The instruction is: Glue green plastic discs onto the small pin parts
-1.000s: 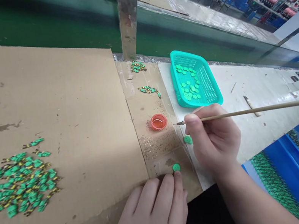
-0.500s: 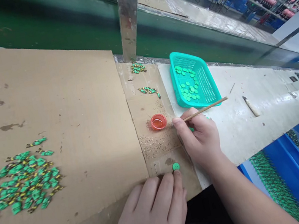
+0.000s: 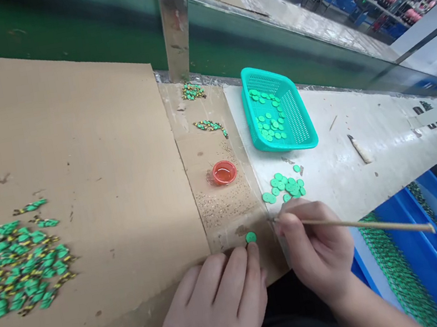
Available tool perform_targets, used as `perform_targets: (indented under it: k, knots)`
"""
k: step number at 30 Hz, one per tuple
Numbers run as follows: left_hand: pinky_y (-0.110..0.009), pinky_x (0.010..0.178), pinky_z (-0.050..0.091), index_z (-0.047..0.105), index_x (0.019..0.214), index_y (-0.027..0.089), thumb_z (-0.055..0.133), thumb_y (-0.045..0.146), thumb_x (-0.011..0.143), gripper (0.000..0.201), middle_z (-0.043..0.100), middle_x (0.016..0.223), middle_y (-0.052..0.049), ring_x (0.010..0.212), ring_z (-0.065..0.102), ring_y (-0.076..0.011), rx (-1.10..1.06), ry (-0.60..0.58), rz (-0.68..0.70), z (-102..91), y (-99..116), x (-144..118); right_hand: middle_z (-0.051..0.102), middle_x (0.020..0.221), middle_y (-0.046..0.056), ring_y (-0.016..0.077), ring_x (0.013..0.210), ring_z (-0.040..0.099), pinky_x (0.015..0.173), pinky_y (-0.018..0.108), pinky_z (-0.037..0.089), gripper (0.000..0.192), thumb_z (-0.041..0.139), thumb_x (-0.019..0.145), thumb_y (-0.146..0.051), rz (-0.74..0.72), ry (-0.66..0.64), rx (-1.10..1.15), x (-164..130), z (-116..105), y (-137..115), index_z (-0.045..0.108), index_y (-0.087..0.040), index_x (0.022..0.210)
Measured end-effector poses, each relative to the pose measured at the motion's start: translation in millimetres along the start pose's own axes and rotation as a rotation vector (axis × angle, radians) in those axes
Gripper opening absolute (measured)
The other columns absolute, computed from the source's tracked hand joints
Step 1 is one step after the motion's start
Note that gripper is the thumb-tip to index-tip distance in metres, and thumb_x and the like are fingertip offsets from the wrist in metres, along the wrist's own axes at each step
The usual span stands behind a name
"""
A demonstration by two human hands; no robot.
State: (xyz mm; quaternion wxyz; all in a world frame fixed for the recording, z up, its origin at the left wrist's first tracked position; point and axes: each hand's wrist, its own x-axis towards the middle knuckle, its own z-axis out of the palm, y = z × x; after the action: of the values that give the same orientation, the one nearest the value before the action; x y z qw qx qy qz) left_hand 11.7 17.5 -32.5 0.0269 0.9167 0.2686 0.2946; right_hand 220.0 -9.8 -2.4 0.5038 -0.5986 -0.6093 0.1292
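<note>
A left hand (image 3: 215, 316) lies flat on the cardboard-covered table (image 3: 73, 155), fingers together, one fingertip touching a small green disc (image 3: 250, 236) at its 12 o'clock, while at 3 o'clock the right hand (image 3: 318, 250) pinches a thin brush (image 3: 365, 225), tip beside the disc.

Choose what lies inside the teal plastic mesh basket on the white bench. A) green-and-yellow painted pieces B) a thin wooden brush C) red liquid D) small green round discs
D: the teal plastic mesh basket holds small green round discs; the thin wooden brush is in the right hand.
</note>
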Motion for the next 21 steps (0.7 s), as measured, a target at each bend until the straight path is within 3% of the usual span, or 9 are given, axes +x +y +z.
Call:
perform_targets:
  k: [6,11,21]
  knots:
    - [-0.048,0.085,0.049,0.079,0.126,0.015,0.061,0.02,0.111,0.024,0.078,0.129,-0.009,0.105,0.071,-0.0276,-0.002,-0.027,0.028,-1.2,-1,-2,0.069,0.081,0.0,0.0168,0.07,0.066,0.064,0.033,0.056,0.019,0.064,0.105,-0.004,-0.015,0.004,0.023,-24,-1,-1,0.067,-0.023,0.105]
    - [-0.047,0.085,0.049,0.079,0.127,0.015,0.062,0.02,0.111,0.024,0.079,0.129,-0.009,0.106,0.071,-0.0281,0.001,-0.028,0.034,-1.4,-1,0,0.068,0.081,0.0,0.0178,0.07,0.067,0.065,0.035,0.058,0.018,0.065,0.105,-0.007,-0.031,-0.083,0.022,-21,-1,0,0.067,-0.024,0.106]
    - [-0.048,0.085,0.048,0.08,0.127,0.014,0.062,0.019,0.111,0.024,0.078,0.128,-0.009,0.103,0.071,-0.0285,-0.011,-0.028,0.016,-0.7,1,-2,0.069,0.081,-0.001,0.0164,0.071,0.068,0.066,0.032,0.06,0.02,0.063,0.105,-0.005,-0.055,-0.119,0.009,-13,2,-3,0.065,-0.024,0.104]
